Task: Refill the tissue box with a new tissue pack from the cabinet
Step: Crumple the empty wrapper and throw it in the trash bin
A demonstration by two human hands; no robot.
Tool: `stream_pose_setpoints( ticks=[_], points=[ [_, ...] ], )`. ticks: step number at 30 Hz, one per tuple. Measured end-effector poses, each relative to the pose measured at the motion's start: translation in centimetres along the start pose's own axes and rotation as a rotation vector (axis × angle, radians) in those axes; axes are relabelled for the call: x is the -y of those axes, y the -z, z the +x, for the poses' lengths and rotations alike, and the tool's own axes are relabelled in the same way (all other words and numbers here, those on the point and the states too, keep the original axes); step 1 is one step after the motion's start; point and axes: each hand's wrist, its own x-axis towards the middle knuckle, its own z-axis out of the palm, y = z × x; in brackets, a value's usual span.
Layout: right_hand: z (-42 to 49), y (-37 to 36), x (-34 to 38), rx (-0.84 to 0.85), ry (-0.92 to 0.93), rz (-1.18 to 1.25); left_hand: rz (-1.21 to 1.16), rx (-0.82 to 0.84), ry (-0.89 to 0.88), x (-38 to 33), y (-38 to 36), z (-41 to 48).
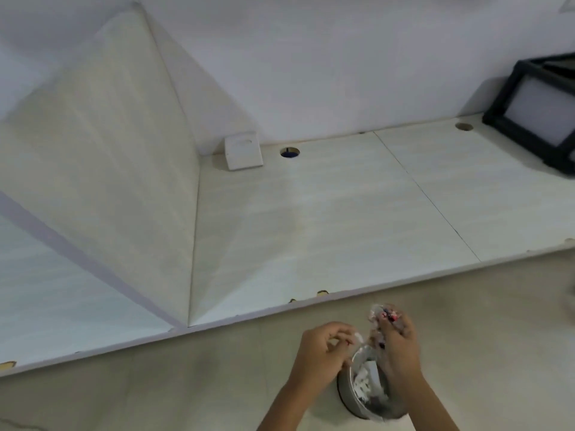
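A pale, faintly grained cabinet shelf [326, 213] runs across in front of me under a white wall, with beige floor tile [186, 384] below its front edge. Down at the lower right my two forearms reach forward and slightly inward, hands side by side above a round grey bin [348, 390] that stands on the tile. My right hand [396, 343] is curled closed, knuckles up, clutching a crumpled plastic wrapper [384, 314] with red and dark print that sticks up past my fingertips. My left hand [323, 353] is half fisted, thumb and forefinger pinching a small white scrap [357, 337] next to the right hand. White crumpled pieces lie inside the bin beneath my hands. I cannot see a tissue box or a whole tissue pack. Farther out on the shelf, a small white bracket [242, 149] sits in the back corner beside a round cable hole [290, 152], and a black-framed object [538, 113] stands at the far right.
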Motion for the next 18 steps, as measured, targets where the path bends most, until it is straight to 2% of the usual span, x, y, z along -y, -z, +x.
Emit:
stream_pose_setpoints(
  ticks=[1, 5, 9, 12, 15, 17, 18],
  points=[
    [1.5, 1.9, -1.5, -0.065, -0.022, -0.039, 0.049, 0.003, 0.016, 1.4, -0.9, 1.0],
    [7.8, 8.2, -9.4, -0.216, -0.102, -0.410, 0.253, 0.190, 0.076, 8.7, -5.3, 6.1],
    [13.9, 12.7, -19.2, -0.289, -0.057, -0.688, 0.292, 0.215, 0.111, 17.2, -9.2, 12.2],
    [18.9, 15.7, -27.5, -0.170, -0.072, -0.869, 0.305, 0.204, 0.078, 23.1, -11.4, 16.3],
    [23.5, 19.2, -35.9, 0.013, -0.338, -1.035, 0.335, 0.179, 0.030, 27.2, -12.5, 18.8],
    [25.7, 21.8, -40.5, 0.092, -0.350, -1.147, 0.370, 0.164, -0.009, 29.5, -12.8, 20.0],
    [25.9, 22.4, -41.4, 0.111, -0.301, -1.200, 0.384, 0.153, -0.026, 30.3, -12.9, 20.4]
  ],
)
